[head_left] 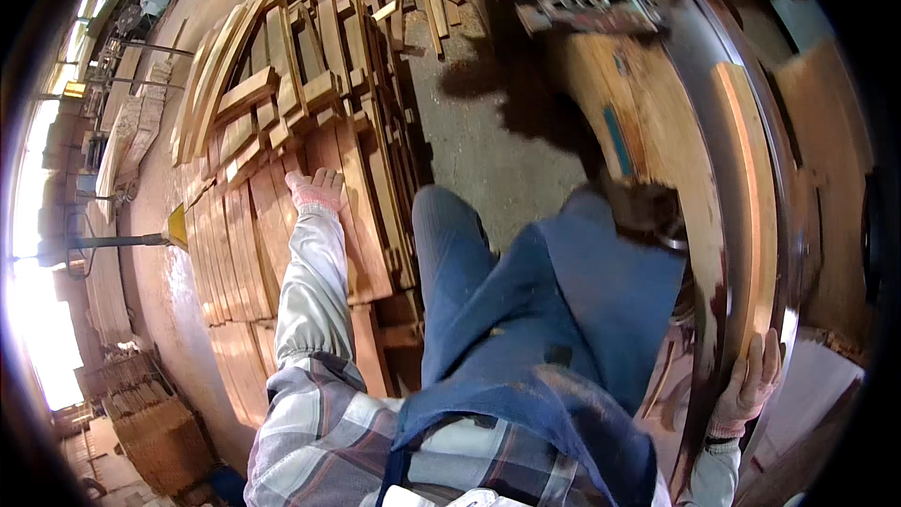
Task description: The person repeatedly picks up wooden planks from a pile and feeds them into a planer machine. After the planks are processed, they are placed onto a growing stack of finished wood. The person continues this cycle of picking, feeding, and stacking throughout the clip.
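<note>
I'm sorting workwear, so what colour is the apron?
The apron is blue; the head view shows it best.

The fisheye view looks down from the wearer's head, plaid shirt (483,443) close at six o'clock, wood stack (286,99) at ten, long board (754,197) at three.

Passage over the floor (469,145) between lumber stack (230,253) and wooden bench (680,131); knees (450,225) across its near end

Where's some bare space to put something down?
There's bare grey floor between the board stack and the wooden tabletop, just beyond the knees. It's crowded beyond the left hand, where loose boards lie crisscrossed.
</note>
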`<action>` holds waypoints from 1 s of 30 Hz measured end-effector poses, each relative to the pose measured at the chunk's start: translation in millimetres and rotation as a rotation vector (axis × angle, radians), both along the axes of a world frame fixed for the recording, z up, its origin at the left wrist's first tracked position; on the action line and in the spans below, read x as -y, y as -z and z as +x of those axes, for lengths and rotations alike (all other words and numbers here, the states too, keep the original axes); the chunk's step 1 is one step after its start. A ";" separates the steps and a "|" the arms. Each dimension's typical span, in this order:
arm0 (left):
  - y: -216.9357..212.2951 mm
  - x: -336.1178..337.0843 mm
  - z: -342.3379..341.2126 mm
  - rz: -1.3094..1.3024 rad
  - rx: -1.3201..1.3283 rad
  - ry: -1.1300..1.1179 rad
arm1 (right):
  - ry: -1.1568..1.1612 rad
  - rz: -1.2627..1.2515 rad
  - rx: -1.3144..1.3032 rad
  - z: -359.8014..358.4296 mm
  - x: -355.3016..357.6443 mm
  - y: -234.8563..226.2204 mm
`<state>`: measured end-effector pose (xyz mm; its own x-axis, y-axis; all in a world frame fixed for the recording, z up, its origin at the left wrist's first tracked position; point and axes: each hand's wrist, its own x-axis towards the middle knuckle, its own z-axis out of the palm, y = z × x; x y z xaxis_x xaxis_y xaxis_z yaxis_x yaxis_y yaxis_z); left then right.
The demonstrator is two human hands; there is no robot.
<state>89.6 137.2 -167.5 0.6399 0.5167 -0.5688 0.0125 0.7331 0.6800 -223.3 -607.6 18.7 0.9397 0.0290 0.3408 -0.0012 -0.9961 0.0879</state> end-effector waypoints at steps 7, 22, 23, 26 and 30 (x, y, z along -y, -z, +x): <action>30.7 -10.3 102.0 0.942 -0.851 0.188 | -0.022 -0.044 -0.009 214.8 -3.2 -1.6; -9.1 -36.4 200.6 0.741 -0.646 0.296 | -0.438 0.886 -0.640 567.9 -500.0 -43.1; -14.4 -39.5 199.4 0.719 -0.645 0.277 | -0.494 0.813 -0.740 608.1 -537.5 -22.3; -7.8 -40.7 209.3 0.664 -0.604 0.364 | -0.448 0.610 -0.924 725.0 -638.8 30.4; -13.8 -53.3 197.5 0.600 -0.606 0.439 | -0.839 0.228 -0.506 860.4 -738.6 133.6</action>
<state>287.1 190.6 -153.7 0.5299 0.6140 -0.5850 0.6758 0.1111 0.7287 637.1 131.1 -114.9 0.6810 0.7321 -0.0129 0.6937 -0.6507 -0.3089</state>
